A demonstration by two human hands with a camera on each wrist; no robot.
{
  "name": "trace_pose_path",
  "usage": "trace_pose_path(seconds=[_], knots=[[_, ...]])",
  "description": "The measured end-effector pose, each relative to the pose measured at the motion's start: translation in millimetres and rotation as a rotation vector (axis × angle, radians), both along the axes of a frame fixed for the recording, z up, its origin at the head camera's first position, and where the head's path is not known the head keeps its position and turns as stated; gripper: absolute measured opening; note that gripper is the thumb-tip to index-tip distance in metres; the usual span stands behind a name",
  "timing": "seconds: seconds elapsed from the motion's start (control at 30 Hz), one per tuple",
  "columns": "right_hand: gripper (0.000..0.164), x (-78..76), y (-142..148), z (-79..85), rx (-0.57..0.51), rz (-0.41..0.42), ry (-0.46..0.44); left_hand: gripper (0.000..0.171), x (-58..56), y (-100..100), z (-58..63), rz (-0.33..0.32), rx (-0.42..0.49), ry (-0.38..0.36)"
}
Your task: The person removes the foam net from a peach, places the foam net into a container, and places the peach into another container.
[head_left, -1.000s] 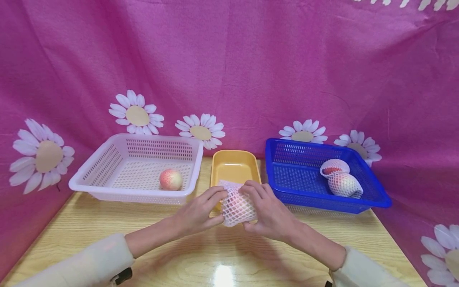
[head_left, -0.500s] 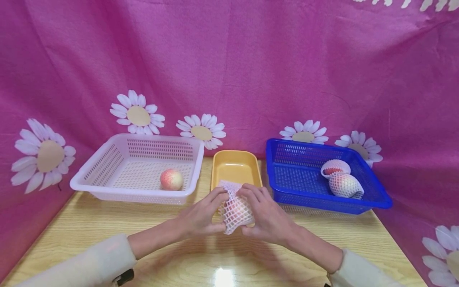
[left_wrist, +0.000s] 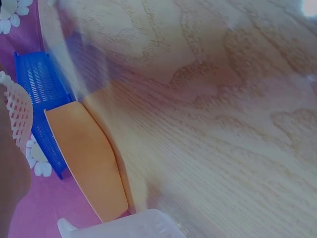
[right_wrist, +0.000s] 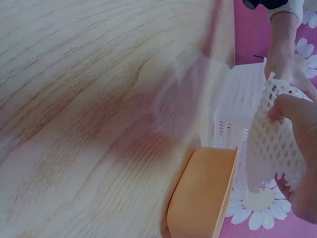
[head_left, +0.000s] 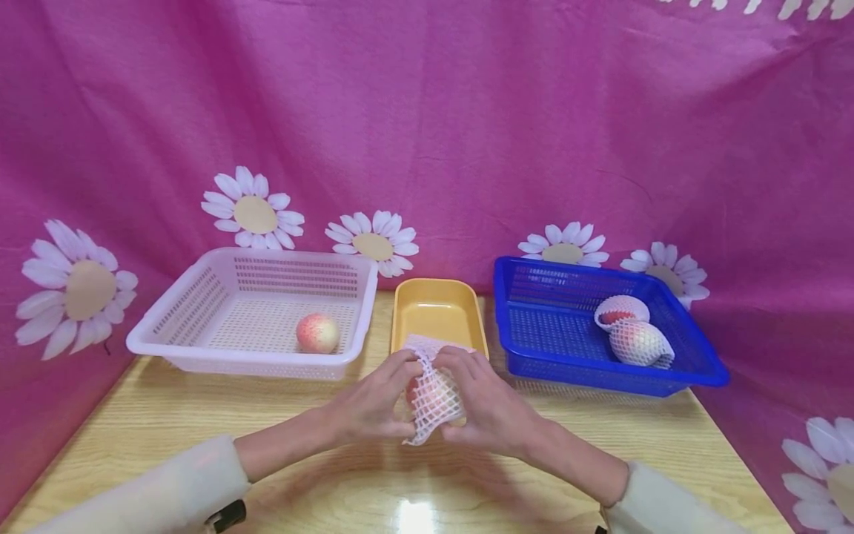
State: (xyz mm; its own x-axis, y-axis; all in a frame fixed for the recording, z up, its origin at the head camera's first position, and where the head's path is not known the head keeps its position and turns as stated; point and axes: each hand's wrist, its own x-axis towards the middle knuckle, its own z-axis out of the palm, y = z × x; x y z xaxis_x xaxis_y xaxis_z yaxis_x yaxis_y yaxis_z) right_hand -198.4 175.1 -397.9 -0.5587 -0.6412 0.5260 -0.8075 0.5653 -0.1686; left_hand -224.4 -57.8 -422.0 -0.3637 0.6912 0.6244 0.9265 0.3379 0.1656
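A peach (head_left: 412,391) is partly inside a white foam fruit net (head_left: 437,400), held above the table in front of the yellow tray. My left hand (head_left: 373,397) pinches the left edge of the net, with fingers at the top and thumb below. From the other side my right hand (head_left: 497,404) grips the netted peach, its thumb lying on the mesh in the right wrist view. Red skin shows bare at the net's left opening. At the left edge of the left wrist view, only a piece of netting (left_wrist: 19,111) is visible.
To the left stands a white basket (head_left: 250,359) with one bare peach (head_left: 317,334) inside. A blue basket (head_left: 567,371) on the right holds two netted fruits (head_left: 640,343). Between them sits the yellow tray (head_left: 437,288), and a pink flowered cloth (head_left: 427,133) hangs behind.
The net and peach have turned and shifted slightly left and down. More bare peach shows on the left, and the right hand has moved a little left with it.
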Motion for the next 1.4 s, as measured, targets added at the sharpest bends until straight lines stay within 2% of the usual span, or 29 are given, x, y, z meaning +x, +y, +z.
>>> trace_pose_path(seconds=[0.2,0.4,0.63,0.9,1.1,1.4], knots=[[0.082,-3.8,1,-0.1,-0.001,0.033,0.043,0.078,-0.4,-4,4.0,0.021,-0.006,0.04],[0.073,-5.5,4,1.4,0.015,0.027,0.042,0.077,-0.6,-8,5.6,0.034,0.012,0.025],[0.059,-8.5,9,5.6,-0.014,0.045,0.018,0.084,-1.7,-10,8.8,0.035,0.049,0.013],[0.049,-15.6,12,10.3,-0.014,0.011,0.017,0.082,-3.2,-13,13.6,0.039,0.072,0.056],[0.041,-19.3,12,13.9,-0.012,0.022,0.019,0.08,-5.6,-17,17.1,0.045,0.105,0.067],[0.039,-26.3,16,19.0,0.002,-0.035,0.029,0.075,-8.8,-29,17.1,0.073,0.124,0.084]])
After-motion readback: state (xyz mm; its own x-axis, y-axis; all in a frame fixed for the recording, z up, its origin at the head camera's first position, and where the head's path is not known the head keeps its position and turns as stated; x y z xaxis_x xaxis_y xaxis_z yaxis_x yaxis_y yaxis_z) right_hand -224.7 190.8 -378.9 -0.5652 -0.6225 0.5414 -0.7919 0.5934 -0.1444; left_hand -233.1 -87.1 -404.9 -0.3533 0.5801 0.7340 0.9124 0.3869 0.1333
